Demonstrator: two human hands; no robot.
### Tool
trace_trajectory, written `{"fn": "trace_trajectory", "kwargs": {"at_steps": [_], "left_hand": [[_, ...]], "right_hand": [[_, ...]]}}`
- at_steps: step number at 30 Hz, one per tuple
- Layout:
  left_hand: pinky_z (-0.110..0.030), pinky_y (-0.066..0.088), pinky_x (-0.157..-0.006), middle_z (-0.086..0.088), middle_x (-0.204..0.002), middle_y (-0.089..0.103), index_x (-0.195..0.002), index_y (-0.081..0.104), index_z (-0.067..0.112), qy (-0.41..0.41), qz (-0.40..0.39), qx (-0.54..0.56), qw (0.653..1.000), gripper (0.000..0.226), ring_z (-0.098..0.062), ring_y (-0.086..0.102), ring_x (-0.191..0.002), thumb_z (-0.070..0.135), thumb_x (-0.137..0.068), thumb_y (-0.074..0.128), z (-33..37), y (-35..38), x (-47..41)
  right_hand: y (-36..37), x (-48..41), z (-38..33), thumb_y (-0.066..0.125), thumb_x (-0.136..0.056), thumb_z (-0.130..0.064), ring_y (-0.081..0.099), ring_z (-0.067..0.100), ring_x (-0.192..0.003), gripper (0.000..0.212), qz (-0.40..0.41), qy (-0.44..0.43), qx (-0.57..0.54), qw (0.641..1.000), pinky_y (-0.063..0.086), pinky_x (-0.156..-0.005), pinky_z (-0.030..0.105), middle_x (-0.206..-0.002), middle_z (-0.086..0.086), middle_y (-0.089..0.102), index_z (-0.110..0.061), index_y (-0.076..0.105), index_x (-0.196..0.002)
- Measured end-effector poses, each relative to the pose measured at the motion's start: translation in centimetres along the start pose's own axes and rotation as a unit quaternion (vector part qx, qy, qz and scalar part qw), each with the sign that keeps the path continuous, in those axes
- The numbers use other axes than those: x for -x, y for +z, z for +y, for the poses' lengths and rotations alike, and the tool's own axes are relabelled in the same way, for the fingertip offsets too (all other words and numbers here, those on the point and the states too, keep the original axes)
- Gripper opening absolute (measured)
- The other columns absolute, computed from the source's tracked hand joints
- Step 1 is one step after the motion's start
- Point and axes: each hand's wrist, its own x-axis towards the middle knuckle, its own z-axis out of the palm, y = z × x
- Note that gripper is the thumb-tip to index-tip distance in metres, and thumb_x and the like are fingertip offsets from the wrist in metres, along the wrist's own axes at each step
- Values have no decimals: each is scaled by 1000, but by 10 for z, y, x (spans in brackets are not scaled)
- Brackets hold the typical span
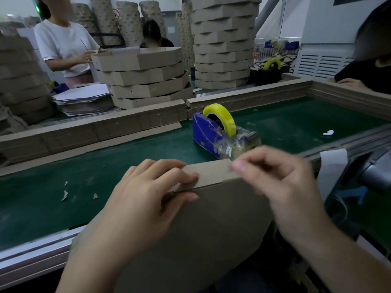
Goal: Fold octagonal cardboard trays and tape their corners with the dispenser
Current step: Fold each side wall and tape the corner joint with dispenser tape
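A cardboard tray [201, 225] is held tilted at the near edge of a green counter [84, 163]. The left hand [148, 193] grips its folded side wall, fingers over the top and thumb below. The right hand [281, 176], blurred, pinches its curled fingertips at the wall's upper corner; whether they hold anything is unclear. A blue tape dispenser [206, 132] stands just beyond the tray.

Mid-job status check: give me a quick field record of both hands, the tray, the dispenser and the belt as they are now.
left hand: grips the tray's folded wall, fingers over it, thumb at the seam
right hand: fingertips pinched at the wall's right corner; blurred, so tape cannot be made out
tray: held at the belt's near edge
dispenser: blue, with a yellow tape roll, on the belt behind the tray
belt: green, cardboard scraps on its left
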Motion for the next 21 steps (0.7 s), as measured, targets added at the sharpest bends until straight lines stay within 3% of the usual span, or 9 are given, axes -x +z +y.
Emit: {"fn": "trace_trajectory", "kwargs": {"at_steps": [4,7,11,17,21], "left_hand": [[-44,53,-73,7,-111,67,-97,70,26,-7,1,-1,1000,32,-22,64,-94,47,-86,49,2,0,1],[-44,52,-74,9,-113,66,-97,70,26,-7,-1,1,1000,32,-21,63,-96,47,-86,49,2,-2,3],[-45,52,-75,9,-114,65,-99,69,26,-3,-9,1,1000,31,-21,63,-97,46,-86,50,2,-2,6],[-44,51,-76,14,-117,60,-114,50,41,5,-44,8,999,25,-19,60,-99,45,-89,45,4,-8,5],[-42,50,-75,8,-120,58,-125,56,51,2,-97,-27,995,38,-21,58,-98,47,-93,36,2,-15,6]], "right_hand": [[36,24,10,84,-64,-33,38,0,-35,27,50,139,-121,982,26,-42,6,-37,-12,44,-8,73,-61],[46,26,15,70,-57,-46,38,0,-35,32,96,184,-127,970,27,-41,6,-35,-11,43,-14,74,-57],[49,28,17,70,-51,-55,31,1,-35,40,120,209,-102,965,24,-41,10,-35,-11,38,-16,74,-59],[44,30,18,70,-51,-56,24,6,-35,42,76,242,-116,960,20,-37,15,-38,-5,31,-15,73,-58],[39,32,17,70,-52,-50,30,2,-35,37,20,254,-117,960,24,-38,10,-38,-5,38,-16,76,-64]]}}
